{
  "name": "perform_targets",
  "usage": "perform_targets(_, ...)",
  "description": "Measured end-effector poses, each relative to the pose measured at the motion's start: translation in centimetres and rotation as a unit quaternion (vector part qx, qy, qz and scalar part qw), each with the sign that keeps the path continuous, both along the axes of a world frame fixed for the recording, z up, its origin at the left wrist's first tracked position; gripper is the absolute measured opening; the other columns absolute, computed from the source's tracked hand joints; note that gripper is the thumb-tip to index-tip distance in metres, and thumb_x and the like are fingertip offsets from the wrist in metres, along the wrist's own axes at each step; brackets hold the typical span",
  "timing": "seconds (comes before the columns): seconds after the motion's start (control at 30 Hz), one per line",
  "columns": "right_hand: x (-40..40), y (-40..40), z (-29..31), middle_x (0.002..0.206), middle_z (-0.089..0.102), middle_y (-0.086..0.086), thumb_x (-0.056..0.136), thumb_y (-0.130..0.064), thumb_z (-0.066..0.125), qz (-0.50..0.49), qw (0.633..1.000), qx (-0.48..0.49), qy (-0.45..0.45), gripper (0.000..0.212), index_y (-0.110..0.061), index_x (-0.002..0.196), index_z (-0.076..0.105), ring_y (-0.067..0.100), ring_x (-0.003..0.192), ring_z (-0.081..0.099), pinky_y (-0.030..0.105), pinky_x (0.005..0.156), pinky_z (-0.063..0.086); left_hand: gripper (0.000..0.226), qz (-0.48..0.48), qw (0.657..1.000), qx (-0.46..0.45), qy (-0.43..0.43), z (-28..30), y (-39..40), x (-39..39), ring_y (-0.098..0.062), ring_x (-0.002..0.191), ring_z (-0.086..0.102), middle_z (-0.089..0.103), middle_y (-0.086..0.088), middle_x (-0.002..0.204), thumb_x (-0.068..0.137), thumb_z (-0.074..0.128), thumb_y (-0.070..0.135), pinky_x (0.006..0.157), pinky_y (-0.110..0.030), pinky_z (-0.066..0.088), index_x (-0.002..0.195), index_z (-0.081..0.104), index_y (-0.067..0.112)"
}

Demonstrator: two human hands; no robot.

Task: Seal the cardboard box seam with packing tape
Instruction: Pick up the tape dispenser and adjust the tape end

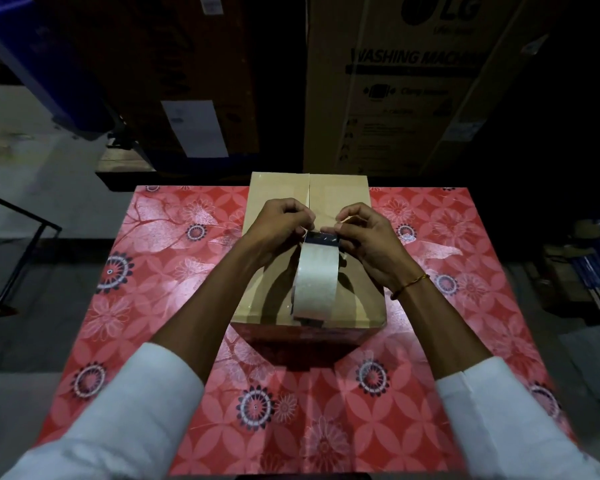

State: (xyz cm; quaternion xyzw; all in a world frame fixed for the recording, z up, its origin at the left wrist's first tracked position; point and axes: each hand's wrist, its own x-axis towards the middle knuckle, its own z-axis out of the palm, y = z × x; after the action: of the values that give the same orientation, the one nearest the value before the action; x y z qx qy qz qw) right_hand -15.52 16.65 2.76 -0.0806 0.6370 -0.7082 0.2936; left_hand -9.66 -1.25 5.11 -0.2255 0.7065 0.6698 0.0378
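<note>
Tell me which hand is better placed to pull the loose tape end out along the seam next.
Left, probably. The left hand pinches the free tape end over the box seam, while the right hand steadies the tape roll at its cutter edge, so it should stay put.

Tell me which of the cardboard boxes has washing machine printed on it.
The tall carton standing behind the table at upper right. The small box under the hands is plain, and the dark one at upper left carries only a white label.

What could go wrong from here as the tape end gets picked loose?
The tape roll stands on edge atop the cardboard box, steadied only by fingertips; it could roll or tip off. Both hands pinch at the tape end, which might split or re-stick. Dim lighting hides the seam.
</note>
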Motion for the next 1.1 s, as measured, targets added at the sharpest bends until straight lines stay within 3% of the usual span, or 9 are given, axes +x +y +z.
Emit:
perform_targets(0.17,-0.5,0.2,0.1,0.089,0.058,0.007,0.094,0.007,0.057,0.035,0.999,0.005,0.011,0.016,-0.008,0.092,0.062,0.003,0.058,0.059,0.026,0.069,0.052,0.013,-0.011,1.000,0.006,0.009,0.3,-0.2,0.1,-0.014,0.068,0.057,0.063,-0.009,0.083,0.091,0.060,0.000,0.052,-0.014,0.052,0.102,0.065,-0.005)
perform_targets(0.4,-0.8,0.4,-0.4,0.089,0.061,0.007,0.094,0.011,0.053,0.039,0.999,-0.013,0.010,0.022,-0.007,0.088,0.065,0.008,0.062,0.058,0.023,0.064,0.051,0.013,-0.020,1.000,0.011,0.007,0.6,-0.2,0.2,-0.014,0.069,0.058,0.062,-0.012,0.086,0.090,0.060,-0.002,0.051,-0.012,0.049,0.102,0.065,-0.006)
perform_targets(0.57,-1.2,0.6,-0.8,0.089,0.059,0.011,0.094,0.010,0.053,0.055,0.998,-0.020,-0.006,0.025,-0.008,0.088,0.069,0.017,0.064,0.043,0.023,0.064,0.048,0.010,-0.017,1.000,0.009,0.003,0.5,-0.1,0.1,-0.014,0.070,0.058,0.063,-0.010,0.085,0.091,0.061,-0.001,0.051,-0.012,0.049,0.099,0.066,-0.003)
perform_targets(0.73,-2.1,0.7,-0.6,0.090,0.065,0.009,0.093,0.010,0.055,0.079,0.995,-0.029,-0.046,0.023,-0.005,0.089,0.072,0.018,0.067,0.047,0.023,0.066,0.055,0.013,-0.008,1.000,0.024,-0.002,0.4,-0.3,0.2,-0.017,0.072,0.059,0.064,-0.012,0.086,0.090,0.062,0.000,0.051,-0.015,0.051,0.102,0.066,-0.006)
perform_targets(0.8,-2.6,0.7,-1.1,0.090,0.068,0.008,0.091,0.010,0.058,0.089,0.994,-0.025,-0.060,0.023,-0.006,0.089,0.075,0.030,0.078,0.048,0.032,0.080,0.056,0.014,-0.007,1.000,0.028,-0.004,0.4,-0.4,0.2,-0.017,0.072,0.060,0.064,-0.012,0.086,0.090,0.062,0.000,0.051,-0.016,0.052,0.102,0.066,-0.006)
perform_targets(0.9,-3.1,0.8,-1.6,0.095,0.073,0.010,0.090,0.008,0.061,0.102,0.991,-0.026,-0.076,0.021,-0.005,0.094,0.077,0.039,0.104,0.047,0.052,0.111,0.041,0.013,-0.010,1.000,0.023,-0.005,0.4,-0.4,0.3,-0.016,0.071,0.060,0.064,-0.011,0.087,0.090,0.062,0.000,0.051,-0.016,0.051,0.102,0.066,-0.005)
perform_targets(1.0,-3.0,1.1,-0.9,0.098,0.073,0.012,0.093,0.011,0.055,0.107,0.990,-0.038,-0.084,0.021,0.001,0.102,0.071,0.026,0.097,0.069,0.032,0.090,0.060,0.010,-0.009,1.000,0.013,-0.003,0.4,-0.2,0.2,-0.014,0.071,0.059,0.064,-0.009,0.086,0.091,0.062,0.000,0.050,-0.014,0.050,0.099,0.067,-0.002)
perform_targets(1.07,-2.9,1.2,-0.7,0.099,0.072,0.015,0.094,0.013,0.048,0.107,0.988,-0.049,-0.098,0.024,0.005,0.104,0.069,0.019,0.088,0.071,0.023,0.077,0.058,0.010,-0.005,1.000,0.016,-0.004,0.4,-0.3,0.2,-0.015,0.070,0.059,0.063,-0.010,0.085,0.091,0.062,0.000,0.051,-0.015,0.051,0.100,0.066,-0.003)
perform_targets(1.1,-3.0,1.1,-0.7,0.100,0.072,0.017,0.094,0.011,0.048,0.107,0.987,-0.054,-0.104,0.025,0.005,0.103,0.070,0.023,0.091,0.068,0.025,0.082,0.055,0.012,-0.003,1.000,0.020,-0.005,0.4,-0.3,0.2,-0.015,0.069,0.059,0.063,-0.010,0.084,0.091,0.062,0.000,0.051,-0.016,0.052,0.101,0.066,-0.004)
